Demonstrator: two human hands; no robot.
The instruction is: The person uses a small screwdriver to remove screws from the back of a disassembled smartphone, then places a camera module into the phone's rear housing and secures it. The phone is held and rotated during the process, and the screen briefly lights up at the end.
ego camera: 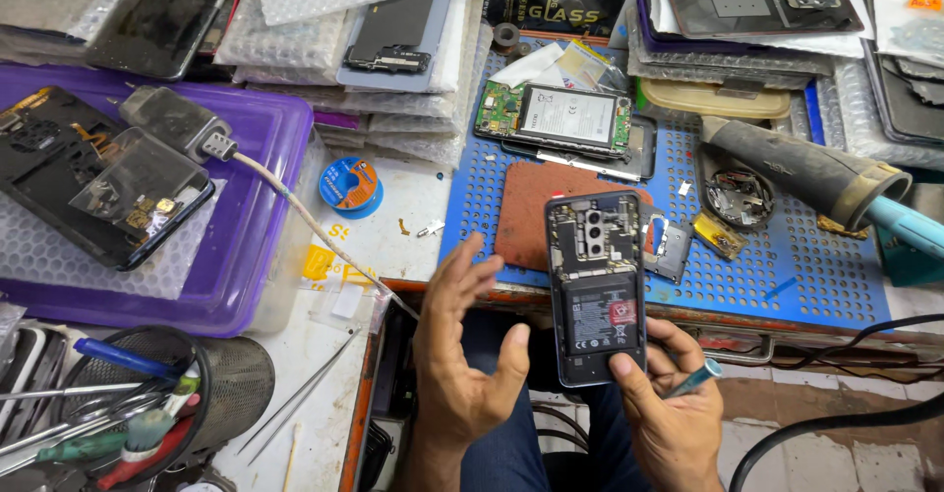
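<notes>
Right hand (674, 413) holds an opened phone (596, 286) upright, fingers pinching it and a small tool (694, 380), at the tabletop's (413, 207) near edge. Left hand (462, 354) beside it, fingers spread, empty.

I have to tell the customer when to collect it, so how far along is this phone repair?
Done: the back cover is off the phone, with battery and boards exposed. In hand: the right hand holds the phone upright along with a slim tool; the left hand is open beside it, touching nothing. Left: the phone remains open, so closing it up still seems to lie ahead.
</notes>
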